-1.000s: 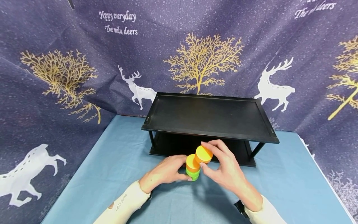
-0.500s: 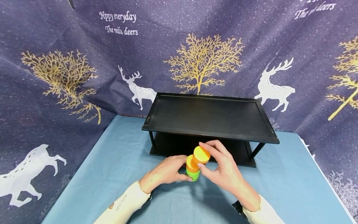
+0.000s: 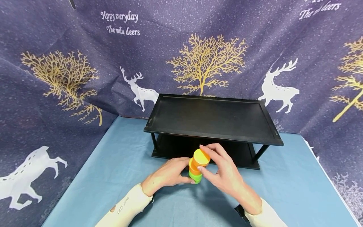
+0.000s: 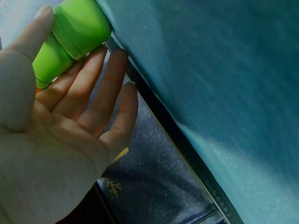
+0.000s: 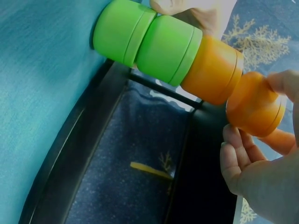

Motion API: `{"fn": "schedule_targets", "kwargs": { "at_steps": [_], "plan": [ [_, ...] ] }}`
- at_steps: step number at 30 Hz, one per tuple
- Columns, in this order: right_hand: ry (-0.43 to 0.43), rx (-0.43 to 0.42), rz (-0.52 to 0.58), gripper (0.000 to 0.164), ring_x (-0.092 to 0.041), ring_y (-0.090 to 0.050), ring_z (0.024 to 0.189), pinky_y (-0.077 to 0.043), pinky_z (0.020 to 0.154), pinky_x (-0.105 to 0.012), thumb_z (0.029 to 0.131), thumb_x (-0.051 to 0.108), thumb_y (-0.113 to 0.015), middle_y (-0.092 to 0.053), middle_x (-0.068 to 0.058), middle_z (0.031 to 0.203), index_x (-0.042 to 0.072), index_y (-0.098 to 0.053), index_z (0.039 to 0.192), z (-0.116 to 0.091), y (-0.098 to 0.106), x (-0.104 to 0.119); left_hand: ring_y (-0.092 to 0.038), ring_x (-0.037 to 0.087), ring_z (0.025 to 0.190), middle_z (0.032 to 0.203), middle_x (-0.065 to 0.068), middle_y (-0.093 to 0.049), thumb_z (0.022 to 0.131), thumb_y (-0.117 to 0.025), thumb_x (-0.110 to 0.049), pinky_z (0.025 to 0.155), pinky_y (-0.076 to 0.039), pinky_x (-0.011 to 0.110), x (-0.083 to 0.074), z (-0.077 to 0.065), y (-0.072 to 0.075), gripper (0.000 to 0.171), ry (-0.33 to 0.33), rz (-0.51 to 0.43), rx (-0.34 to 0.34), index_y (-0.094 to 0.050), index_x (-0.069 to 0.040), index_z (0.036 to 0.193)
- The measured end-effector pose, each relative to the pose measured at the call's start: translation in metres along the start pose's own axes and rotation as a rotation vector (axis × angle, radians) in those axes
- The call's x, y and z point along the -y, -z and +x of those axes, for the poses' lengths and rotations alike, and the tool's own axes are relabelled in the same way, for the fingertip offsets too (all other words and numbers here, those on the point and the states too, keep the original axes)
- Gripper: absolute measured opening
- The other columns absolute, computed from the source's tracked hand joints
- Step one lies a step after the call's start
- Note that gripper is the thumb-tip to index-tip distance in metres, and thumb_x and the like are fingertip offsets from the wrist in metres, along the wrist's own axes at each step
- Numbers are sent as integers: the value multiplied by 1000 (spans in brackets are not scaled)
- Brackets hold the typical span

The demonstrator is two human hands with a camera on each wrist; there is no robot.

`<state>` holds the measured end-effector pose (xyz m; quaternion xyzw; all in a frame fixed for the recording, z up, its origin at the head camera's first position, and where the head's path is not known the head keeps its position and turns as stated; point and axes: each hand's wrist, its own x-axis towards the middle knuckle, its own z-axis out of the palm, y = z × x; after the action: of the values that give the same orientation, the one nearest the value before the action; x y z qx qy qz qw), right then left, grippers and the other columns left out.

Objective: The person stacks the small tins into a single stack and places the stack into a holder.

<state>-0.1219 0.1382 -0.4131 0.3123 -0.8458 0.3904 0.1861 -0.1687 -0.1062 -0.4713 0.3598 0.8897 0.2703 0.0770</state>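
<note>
Two green lidded jars, the lower (image 5: 119, 30) and the upper (image 5: 166, 49), stand stacked on the blue cloth, with an orange jar (image 5: 212, 70) on top of them. At the stack's left side, my left hand (image 3: 171, 172) holds the green jars between thumb and fingers. My right hand (image 3: 224, 168) pinches a second orange jar (image 5: 254, 105) by its sides. That jar sits right at the top of the stack, slightly tilted and a little off to the right. In the left wrist view the green jars (image 4: 81, 25) show beside the thumb; the orange ones are mostly hidden.
Close behind the stack stands a black two-tier shelf (image 3: 210, 118), its lower board (image 3: 173, 148) partly covered by my hands. Blue cloth (image 3: 113, 160) covers the table. A dark blue curtain (image 3: 93, 19) printed with deer and trees hangs behind and at both sides.
My right hand has moved slightly left with its orange jar, bringing it more nearly over the stack. The left hand and the stack have stayed in place.
</note>
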Motion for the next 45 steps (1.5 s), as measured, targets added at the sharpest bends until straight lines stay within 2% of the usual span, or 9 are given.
{"fn": "schedule_targets", "kwargs": {
  "at_steps": [20,29,38,45],
  "plan": [
    [11,36,-21,69,-13,-59,112,-54,94,-23,87,18,-90,-57,0,132,13,-61,150,-1,-8,-3,-64,8,109,128,-14,-67,87,-85,-53,102,-54,32,-1,0,1,66,3,17,1,-63,-25,142],
    [8,44,-21,69,-13,-59,112,-54,94,-24,88,20,-90,-57,0,132,14,-61,150,-2,-9,-4,-64,7,108,127,-14,-67,87,-85,-53,101,-54,31,-1,0,0,65,1,28,2,-63,-25,141],
    [12,40,-21,71,-14,-60,111,-59,91,-35,87,19,-90,-58,0,132,15,-59,151,-2,-10,-4,-64,7,107,126,-14,-67,86,-86,-52,101,-55,32,-1,-1,0,65,3,17,-2,-63,-25,140],
    [-5,22,-24,70,-13,-61,112,-59,93,-39,87,22,-91,-59,2,132,16,-59,149,-2,-10,-5,-64,6,109,127,-15,-67,87,-86,-52,102,-54,33,-1,-1,0,64,4,25,-2,-63,-26,141]
  ]
}}
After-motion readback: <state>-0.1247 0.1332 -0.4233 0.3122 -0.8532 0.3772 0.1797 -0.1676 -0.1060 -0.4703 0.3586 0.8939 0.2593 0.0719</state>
